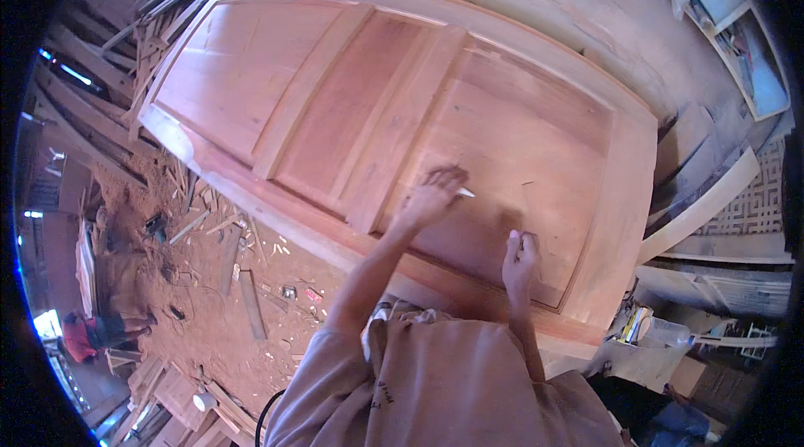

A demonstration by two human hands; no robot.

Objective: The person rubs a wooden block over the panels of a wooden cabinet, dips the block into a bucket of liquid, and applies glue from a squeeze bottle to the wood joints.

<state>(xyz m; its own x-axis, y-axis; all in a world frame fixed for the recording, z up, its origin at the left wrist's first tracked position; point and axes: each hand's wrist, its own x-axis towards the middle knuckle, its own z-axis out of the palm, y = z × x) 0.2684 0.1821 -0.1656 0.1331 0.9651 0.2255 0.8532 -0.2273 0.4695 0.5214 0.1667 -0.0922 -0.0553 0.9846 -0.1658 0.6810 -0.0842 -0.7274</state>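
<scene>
A large reddish wooden panel door lies before me, with raised rails between its sunken panels. My left hand is over the right-hand panel, close to a cross rail. Its fingers are partly smeared, but a small white pointed piece sticks out at its thumb side and appears held there. Lower and further right, my right hand is closed, thumb uppermost, above the same panel. Whatever its curled fingers may hold is hidden. A thin dark sliver lies on the panel between and beyond the hands.
Wood scraps and sawdust litter the brown floor at left. A person in red is at the far left. Boards lean at right, near a clear plastic container. A wall with peeling paint stands behind the door.
</scene>
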